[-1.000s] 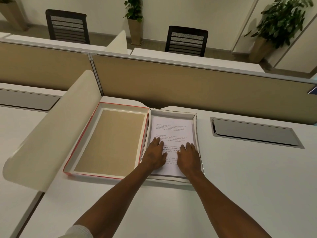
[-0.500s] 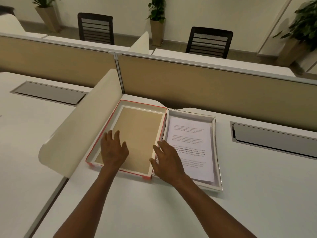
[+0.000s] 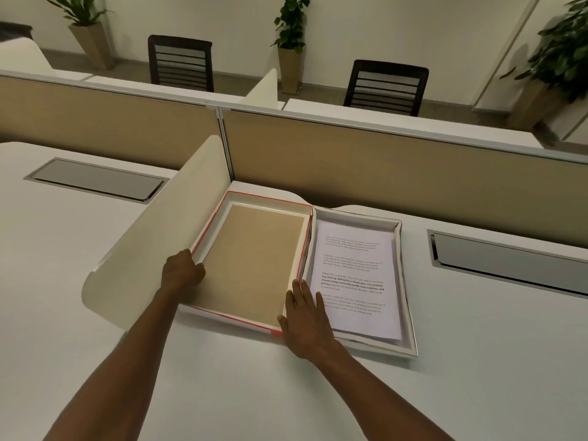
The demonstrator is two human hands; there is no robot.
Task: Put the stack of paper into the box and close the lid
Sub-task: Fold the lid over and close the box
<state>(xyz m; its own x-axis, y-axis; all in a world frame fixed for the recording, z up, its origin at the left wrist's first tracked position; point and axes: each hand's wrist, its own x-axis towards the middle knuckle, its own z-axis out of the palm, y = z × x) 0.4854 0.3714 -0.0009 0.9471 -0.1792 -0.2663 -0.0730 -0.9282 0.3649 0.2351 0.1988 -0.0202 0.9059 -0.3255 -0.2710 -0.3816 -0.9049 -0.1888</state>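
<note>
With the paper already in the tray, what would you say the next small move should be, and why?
Probably swing the lid up and over to the right. The stack of paper already lies inside the box, and the lid lies open beside it, inner face up. The left hand grips the lid's left edge, and the right hand rests flat at the seam between them.

— What moved since a second ago?
— Both hands left the printed white paper stack [image 3: 354,281]. The left hand [image 3: 182,271] apparently grips the red-edged cardboard lid [image 3: 254,265]; the right hand [image 3: 307,323] flanks it.
</note>
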